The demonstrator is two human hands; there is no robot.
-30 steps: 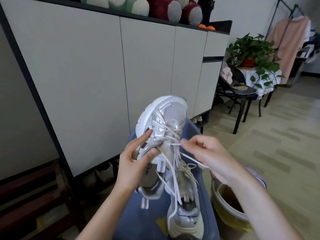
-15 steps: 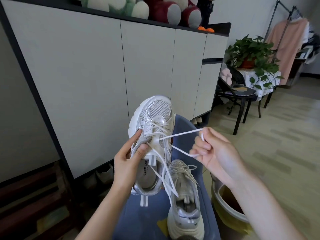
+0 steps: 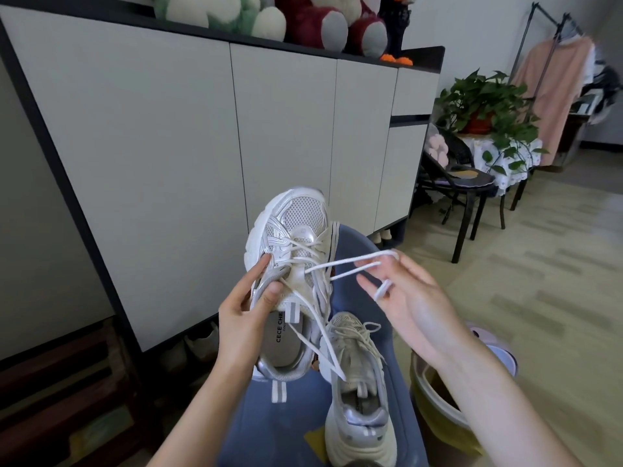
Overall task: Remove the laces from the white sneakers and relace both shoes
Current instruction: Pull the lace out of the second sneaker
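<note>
In the head view, the upper white sneaker (image 3: 290, 264) is gripped at its tongue by the left hand (image 3: 247, 311), steadying it while a flat woven lace (image 3: 350, 264) is hooked out around the right hand (image 3: 408, 298) fingers. The second sneaker (image 3: 357, 396), mesh and still laced, rests on the blue seat (image 3: 269, 429).

The left hand (image 3: 247, 318) grips a white sneaker (image 3: 290, 264) held toe-up above the blue seat (image 3: 290, 426), the right hand (image 3: 409, 298) has a loop of its lace (image 3: 350, 264) hooked round the fingers, and the second sneaker (image 3: 357, 392) rests near the seat's right edge.
</note>
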